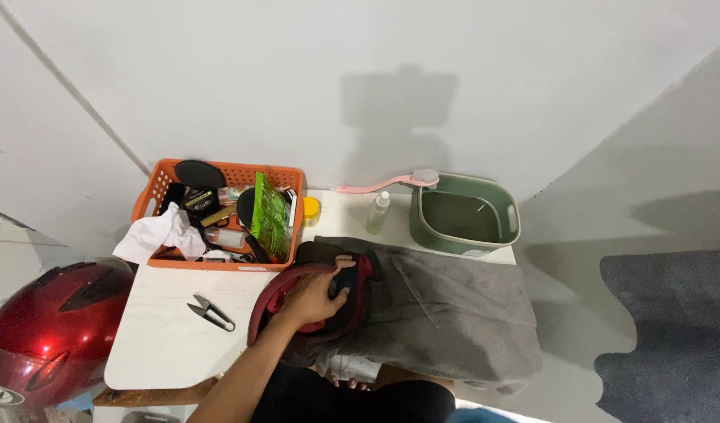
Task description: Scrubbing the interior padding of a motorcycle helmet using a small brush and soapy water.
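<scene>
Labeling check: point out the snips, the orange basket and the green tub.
snips (212, 312), head view, on the blades' pivot area.
orange basket (219, 265), head view, on its front rim.
green tub (434, 236), head view, on its front wall.

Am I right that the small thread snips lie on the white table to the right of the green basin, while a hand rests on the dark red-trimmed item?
Not quite: the head view shows the thread snips left of the green basin, on the white table below the orange basket. The left hand does rest on the dark red-trimmed item.

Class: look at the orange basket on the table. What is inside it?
The orange basket holds a green packet, white cloth, a black oval and small bottles. Whatever lies beneath them is covered.
</scene>
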